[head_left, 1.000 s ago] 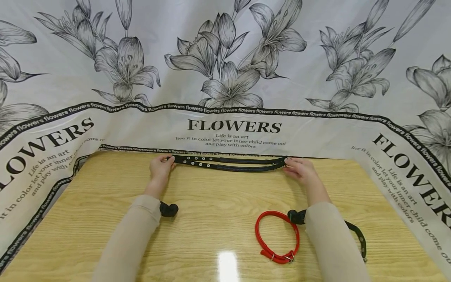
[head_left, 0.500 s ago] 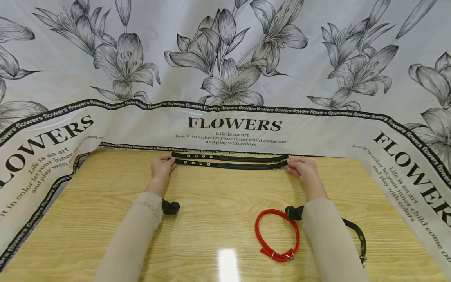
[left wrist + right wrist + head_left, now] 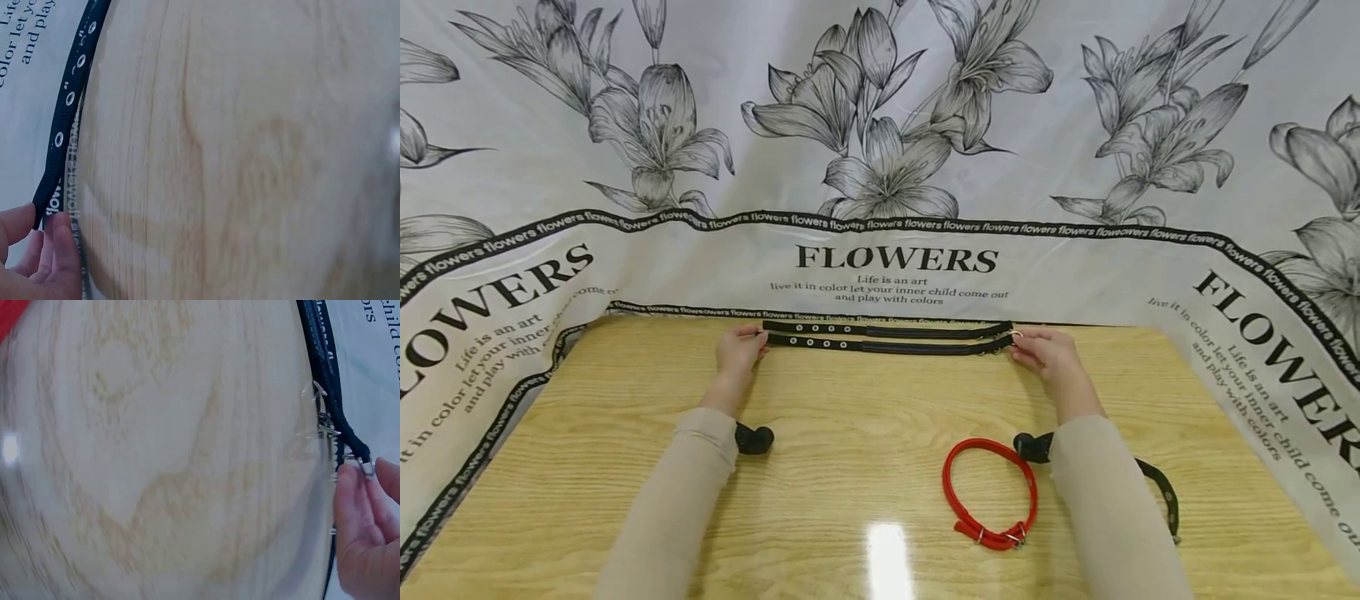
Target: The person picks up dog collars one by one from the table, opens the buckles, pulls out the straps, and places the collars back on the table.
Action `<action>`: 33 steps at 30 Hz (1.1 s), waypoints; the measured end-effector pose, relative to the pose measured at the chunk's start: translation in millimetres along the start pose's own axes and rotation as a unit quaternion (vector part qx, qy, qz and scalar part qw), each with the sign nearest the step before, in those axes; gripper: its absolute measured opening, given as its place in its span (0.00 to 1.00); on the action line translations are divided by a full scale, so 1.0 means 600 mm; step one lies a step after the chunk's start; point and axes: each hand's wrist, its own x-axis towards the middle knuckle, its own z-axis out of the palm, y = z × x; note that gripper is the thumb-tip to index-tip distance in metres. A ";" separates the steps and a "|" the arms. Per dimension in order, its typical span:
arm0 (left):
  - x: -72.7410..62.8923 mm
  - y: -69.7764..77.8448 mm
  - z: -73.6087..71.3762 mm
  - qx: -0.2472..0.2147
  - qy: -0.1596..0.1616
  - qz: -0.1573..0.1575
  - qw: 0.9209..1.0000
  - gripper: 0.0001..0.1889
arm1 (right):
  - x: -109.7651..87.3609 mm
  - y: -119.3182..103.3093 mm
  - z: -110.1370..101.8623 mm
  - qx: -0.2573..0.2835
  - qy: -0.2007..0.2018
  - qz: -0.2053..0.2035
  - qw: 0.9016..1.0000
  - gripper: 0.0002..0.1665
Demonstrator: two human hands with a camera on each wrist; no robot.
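Two black collars run side by side near the back edge of the table. My left hand [image 3: 737, 357] pinches the eyelet end of the nearer collar [image 3: 917, 348] between thumb and fingers. At its other end, my right hand [image 3: 1047, 350] pinches the metal buckle. The strap is stretched nearly straight between both hands. Just behind it, the farther collar [image 3: 925, 333] lies parallel, apart from my fingers as far as I can see. In the left wrist view, metal eyelets line the held strap [image 3: 65, 106].
A red collar [image 3: 950, 492], buckled into a loop, lies on the wooden table [image 3: 835, 450] at front right. Another black collar [image 3: 1168, 498] is partly hidden by my right forearm. Behind the table hangs a flower-printed cloth [image 3: 700, 267].
The nearer collar's ends have come apart from the farther one's, and the two straps now lie more parallel. The hands keep their hold. The view has shifted slightly.
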 end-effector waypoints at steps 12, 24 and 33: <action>-0.035 0.023 -0.049 0.208 -0.034 0.136 0.968 0.20 | -0.042 -0.048 -0.016 -0.195 -0.058 -0.050 0.978 0.21; -0.157 -0.008 0.002 0.248 -0.230 0.267 0.903 0.11 | -0.137 -0.034 -0.035 -0.350 -0.178 -0.152 0.907 0.29; -0.249 -0.043 0.075 0.268 -0.386 0.288 0.834 0.09 | -0.208 0.048 -0.034 -0.358 -0.324 -0.107 0.869 0.25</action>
